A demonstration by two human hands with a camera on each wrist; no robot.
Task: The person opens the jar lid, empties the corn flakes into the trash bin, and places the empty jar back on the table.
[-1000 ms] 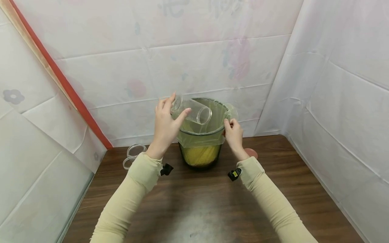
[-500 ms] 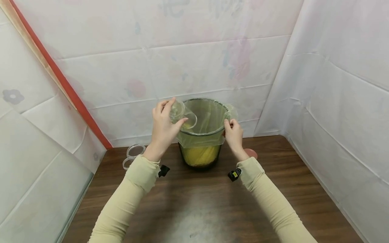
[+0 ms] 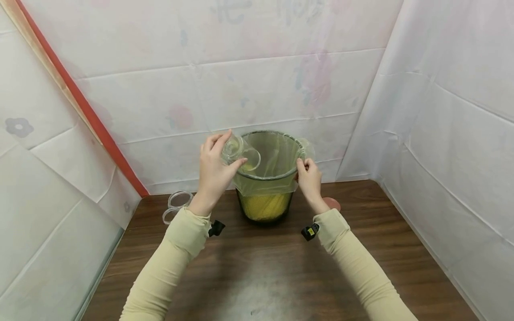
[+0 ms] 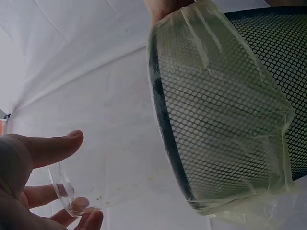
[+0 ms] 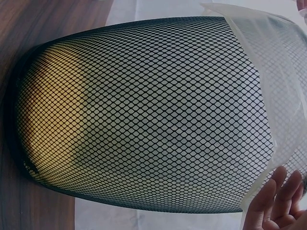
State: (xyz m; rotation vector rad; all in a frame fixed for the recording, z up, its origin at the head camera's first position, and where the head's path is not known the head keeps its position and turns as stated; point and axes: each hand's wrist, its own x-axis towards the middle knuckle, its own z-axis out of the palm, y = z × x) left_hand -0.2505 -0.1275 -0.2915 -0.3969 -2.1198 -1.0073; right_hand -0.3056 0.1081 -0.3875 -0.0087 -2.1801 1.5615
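Observation:
My left hand (image 3: 213, 171) grips a clear jar (image 3: 250, 157) between thumb and fingers. The jar lies tilted, its mouth over the near left rim of a black mesh wastebasket (image 3: 245, 205). In the left wrist view, small crumbs cling inside the see-through jar (image 4: 64, 191). A thin pale-green bin liner (image 3: 277, 154) lines the basket and folds down outside its rim. At the right side of the rim my right hand (image 3: 310, 178) pinches the liner's edge. Yellow contents show through the mesh at the basket's bottom.
Two clear round lids (image 3: 179, 198) lie on the brown wooden table (image 3: 261, 267) left of the basket. Partly behind the right wrist is a pink round disc (image 3: 331, 203). White fabric walls (image 3: 160, 98) enclose the table at the back and sides.
The jar's mouth has swung left and toward me, from above the basket's middle to its left side; its base has tipped up. The last half second shows almost no motion. My right hand stays put.

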